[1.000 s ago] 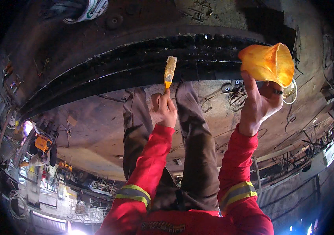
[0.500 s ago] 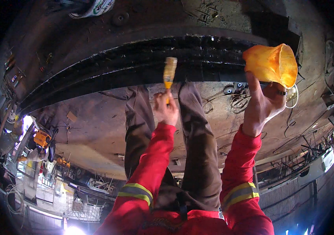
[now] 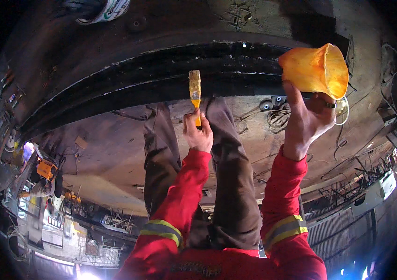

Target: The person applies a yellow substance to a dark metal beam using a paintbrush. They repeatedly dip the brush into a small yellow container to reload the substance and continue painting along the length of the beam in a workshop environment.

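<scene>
Black, wet-looking coating already covers most of the curved steel band [image 3: 161,74] far ahead, where the left hand [image 3: 198,133] grips a yellow-handled brush [image 3: 194,91] against it (bare rusty metal remains beyond), while the right hand [image 3: 308,119] holds an orange jug [image 3: 317,70] aloft.

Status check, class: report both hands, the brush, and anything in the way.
Left hand grips brush, bristles at black band. Right hand holds orange jug. Nothing blocking.

one yellow paintbrush [image 3: 194,91], one orange plastic jug [image 3: 316,70], two hands, one black-coated curved beam [image 3: 161,74]
</scene>
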Tool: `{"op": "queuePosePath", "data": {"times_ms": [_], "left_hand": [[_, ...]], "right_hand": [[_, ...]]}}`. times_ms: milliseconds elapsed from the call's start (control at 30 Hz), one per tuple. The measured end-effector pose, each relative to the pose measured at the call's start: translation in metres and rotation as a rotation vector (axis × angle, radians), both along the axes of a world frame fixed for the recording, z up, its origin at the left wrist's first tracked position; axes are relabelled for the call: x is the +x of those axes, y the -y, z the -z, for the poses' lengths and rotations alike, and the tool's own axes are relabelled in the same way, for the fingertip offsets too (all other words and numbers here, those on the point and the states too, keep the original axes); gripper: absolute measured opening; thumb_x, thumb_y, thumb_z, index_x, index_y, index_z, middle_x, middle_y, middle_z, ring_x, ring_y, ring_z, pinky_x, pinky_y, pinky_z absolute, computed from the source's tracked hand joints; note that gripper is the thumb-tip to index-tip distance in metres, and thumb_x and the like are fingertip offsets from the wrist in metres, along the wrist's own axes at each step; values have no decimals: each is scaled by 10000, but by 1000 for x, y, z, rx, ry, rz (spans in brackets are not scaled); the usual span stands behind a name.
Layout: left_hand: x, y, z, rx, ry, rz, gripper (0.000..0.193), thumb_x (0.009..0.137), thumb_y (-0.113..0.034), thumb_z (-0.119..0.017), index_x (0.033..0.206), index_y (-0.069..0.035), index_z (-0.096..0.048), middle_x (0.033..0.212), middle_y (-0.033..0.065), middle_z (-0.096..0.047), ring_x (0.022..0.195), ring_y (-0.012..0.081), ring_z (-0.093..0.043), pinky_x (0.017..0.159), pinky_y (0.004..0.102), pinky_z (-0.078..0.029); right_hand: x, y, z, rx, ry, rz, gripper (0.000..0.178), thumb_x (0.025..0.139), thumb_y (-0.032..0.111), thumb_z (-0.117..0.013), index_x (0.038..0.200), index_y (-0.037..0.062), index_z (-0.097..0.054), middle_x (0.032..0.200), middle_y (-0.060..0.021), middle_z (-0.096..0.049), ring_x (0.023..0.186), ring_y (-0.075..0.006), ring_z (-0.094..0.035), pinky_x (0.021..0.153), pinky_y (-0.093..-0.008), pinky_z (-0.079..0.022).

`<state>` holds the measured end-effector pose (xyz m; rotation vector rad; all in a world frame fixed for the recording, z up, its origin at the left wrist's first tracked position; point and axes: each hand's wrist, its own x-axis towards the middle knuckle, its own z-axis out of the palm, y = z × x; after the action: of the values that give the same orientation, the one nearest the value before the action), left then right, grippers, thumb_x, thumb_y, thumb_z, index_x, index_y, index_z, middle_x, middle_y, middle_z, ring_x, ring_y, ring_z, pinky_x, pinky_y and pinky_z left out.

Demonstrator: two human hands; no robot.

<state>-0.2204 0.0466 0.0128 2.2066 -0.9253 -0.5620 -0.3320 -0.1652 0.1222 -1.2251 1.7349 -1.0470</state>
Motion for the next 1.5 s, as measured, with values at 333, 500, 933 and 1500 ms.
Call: {"op": "queuePosePath", "data": {"times_ms": [333, 500, 933, 1500], "left_hand": [[-26, 21, -1, -1, -72, 248, 286, 835, 72, -689, 1094, -26, -623, 894, 169, -615, 782, 342, -647, 655, 403, -537], [-17, 1, -20, 19, -63, 269, 298, 826, 83, -686, 1095, -23, -613, 875, 163, -614, 768, 341, -642, 637, 410, -533], [-4, -6, -22, 34, -80, 160, 193, 877, -26, -695, 1061, -51, -640, 877, 143, -637, 776, 329, -667, 661, 400, -535], [84, -20, -24, 168, -33, 94, 134, 868, -80, -679, 991, -101, -629, 882, 129, -632, 767, 346, -658, 638, 419, -521]], "right_hand": [[-12, 3, -7, -37, -20, -38, 522, 695, -76, -861, 1162, -41, -629, 1143, -97, -683, 1038, -175, -652, 971, -314, -484], [-20, 0, -9, -33, -26, -26, 586, 642, -44, -905, 1164, -45, -639, 1121, -84, -701, 1033, -159, -652, 986, -308, -463], [-5, -5, -9, -44, -8, -42, 594, 630, -56, -911, 1161, -31, -647, 1144, -89, -693, 1052, -167, -642, 997, -314, -458], [49, -13, -11, -15, 67, -134, 606, 653, -68, -896, 1199, -52, -634, 1158, -95, -688, 1052, -169, -646, 985, -310, -474]]}}
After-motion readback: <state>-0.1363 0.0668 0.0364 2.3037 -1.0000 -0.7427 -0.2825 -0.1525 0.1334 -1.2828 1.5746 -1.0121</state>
